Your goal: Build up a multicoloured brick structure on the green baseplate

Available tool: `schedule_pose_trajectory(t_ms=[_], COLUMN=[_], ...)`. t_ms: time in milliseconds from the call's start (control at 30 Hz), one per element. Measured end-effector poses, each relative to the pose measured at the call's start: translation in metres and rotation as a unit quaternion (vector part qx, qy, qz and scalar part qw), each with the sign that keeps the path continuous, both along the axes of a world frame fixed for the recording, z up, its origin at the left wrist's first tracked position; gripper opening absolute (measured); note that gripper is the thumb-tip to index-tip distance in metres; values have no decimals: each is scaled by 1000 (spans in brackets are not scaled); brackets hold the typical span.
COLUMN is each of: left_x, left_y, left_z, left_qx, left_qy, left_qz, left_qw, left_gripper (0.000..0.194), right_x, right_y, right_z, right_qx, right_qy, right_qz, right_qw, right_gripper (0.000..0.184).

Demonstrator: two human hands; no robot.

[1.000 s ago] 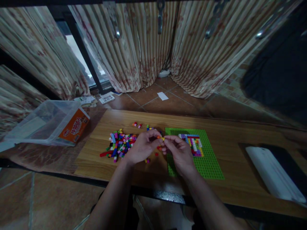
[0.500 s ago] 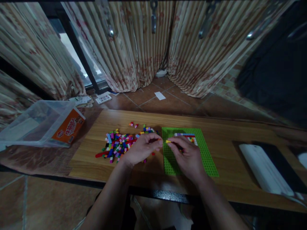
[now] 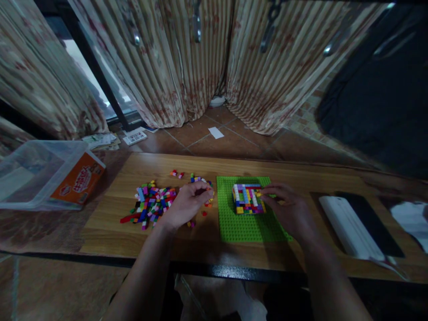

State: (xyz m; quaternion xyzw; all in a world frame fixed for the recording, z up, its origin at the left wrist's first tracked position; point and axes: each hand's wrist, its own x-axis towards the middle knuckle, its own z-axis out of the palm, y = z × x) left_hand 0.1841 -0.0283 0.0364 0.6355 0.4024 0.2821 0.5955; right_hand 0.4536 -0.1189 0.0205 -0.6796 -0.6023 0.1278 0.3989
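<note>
A block of many-coloured toy bricks [image 3: 248,199] stands on the green baseplate [image 3: 230,229]. My right hand [image 3: 289,207] reaches in from the right, thumb and forefinger pinching a small yellow brick at the block's right side. Whether that brick touches the block is hard to see. My left hand [image 3: 187,203] is held over the wood between the loose bricks [image 3: 155,203] and the baseplate. Its fingertips are closed together, with a trace of orange at them that is too small to name. Part of the loose pile is hidden behind this hand.
A clear plastic box [image 3: 50,174] with an orange label stands left of the wooden table top [image 3: 200,249]. A white, long device [image 3: 351,227] and a dark flat thing [image 3: 371,218] lie at the right. One red brick [image 3: 204,213] lies near the baseplate's left edge.
My right hand has moved right with the yellow brick, away from my left hand to the block's right side, uncovering the block. The whole view has shifted slightly; my left hand stays beside the pile.
</note>
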Motion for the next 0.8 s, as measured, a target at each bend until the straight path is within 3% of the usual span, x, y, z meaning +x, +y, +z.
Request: schedule_pose_trajectory(t_ms=[367, 800], left_x=[-2, -2], left_y=[1, 0], left_z=[-1, 2], left_qx=[3, 18], left_qy=[10, 24], left_qz=[-1, 4], left_qw=[1000, 1000], left_gripper=[24, 23], right_x=[-1, -8], right_y=[2, 2], right_z=[-5, 4], right_qx=[-17, -81], right_qy=[18, 117], right_qz=[-1, -86], right_qw=[1000, 986], right_gripper=[18, 28])
